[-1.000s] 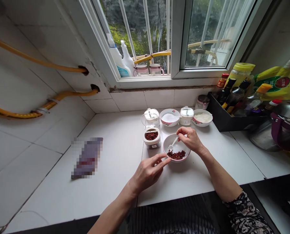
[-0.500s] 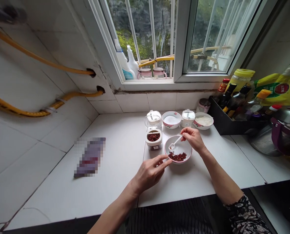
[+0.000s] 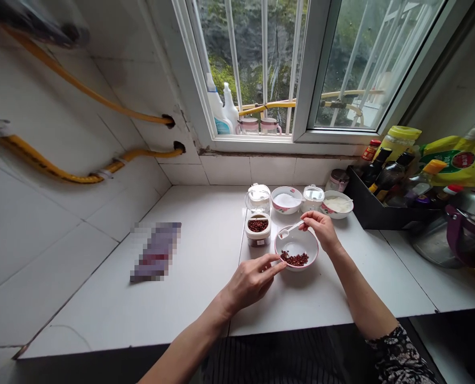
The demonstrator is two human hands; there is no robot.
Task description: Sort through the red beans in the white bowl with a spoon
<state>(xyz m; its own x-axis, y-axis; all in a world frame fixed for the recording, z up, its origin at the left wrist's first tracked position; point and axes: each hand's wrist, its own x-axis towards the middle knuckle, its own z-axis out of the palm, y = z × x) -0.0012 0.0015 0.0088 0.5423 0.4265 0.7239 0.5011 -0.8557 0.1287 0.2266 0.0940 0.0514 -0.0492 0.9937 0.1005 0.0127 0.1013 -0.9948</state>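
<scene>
A white bowl (image 3: 297, 242) with a pink rim holds dark red peppercorn-like bits (image 3: 295, 259) gathered at its near side. My right hand (image 3: 321, 230) pinches the handle of a small white spoon (image 3: 285, 233), whose scoop hangs over the bowl's far left part with a few bits on it. The fingertips of my left hand (image 3: 251, 282) touch the bowl's near left rim, with the fingers apart. Just left of the bowl stands an open jar (image 3: 258, 238) filled with the same red bits.
Behind stand a lidded clear jar (image 3: 258, 198), a bowl of white grains (image 3: 287, 200), another white-lidded jar (image 3: 313, 199) and a bowl of pale powder (image 3: 336, 205). Right are a black box (image 3: 365, 213) of bottles and a steel pot (image 3: 433, 240). A blurred packet (image 3: 157, 253) lies left.
The view has shifted, so the counter things appear slightly further right. The spoon's scoop has risen and moved away from the heap of red bits, towards the bowl's far rim.
</scene>
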